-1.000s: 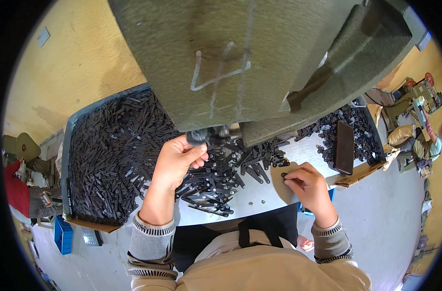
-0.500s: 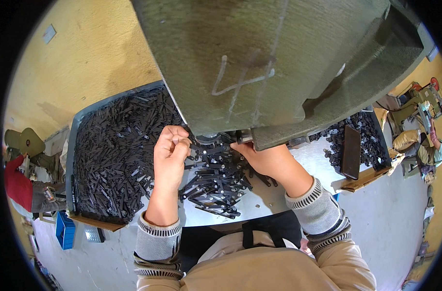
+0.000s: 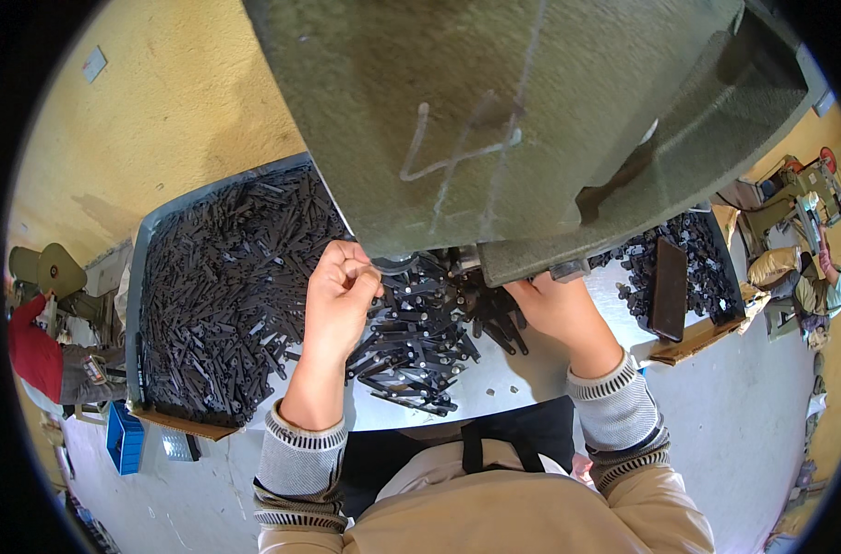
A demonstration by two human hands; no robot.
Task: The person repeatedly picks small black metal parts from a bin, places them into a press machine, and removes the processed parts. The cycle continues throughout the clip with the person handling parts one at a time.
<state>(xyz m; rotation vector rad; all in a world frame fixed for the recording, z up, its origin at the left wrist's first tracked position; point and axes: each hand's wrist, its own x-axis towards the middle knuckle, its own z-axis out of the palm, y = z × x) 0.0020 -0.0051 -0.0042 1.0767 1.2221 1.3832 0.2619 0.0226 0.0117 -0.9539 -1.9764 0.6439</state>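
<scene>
Large pale handwritten digit (image 3: 459, 157) on broad face of green machine (image 3: 568, 102), above machine's lower edge; faint pale line (image 3: 519, 92) crossing digit.

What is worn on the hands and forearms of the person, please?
The left hand and right hand are bare, with no glove showing. The left sleeve and right sleeve are grey knit, with pale cuffs marked by short dark stripes and darker bands higher up. Above them comes tan cloth.

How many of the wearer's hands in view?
2: left hand by the machine's lower left corner; right hand at its lower edge, partly hidden.
</scene>
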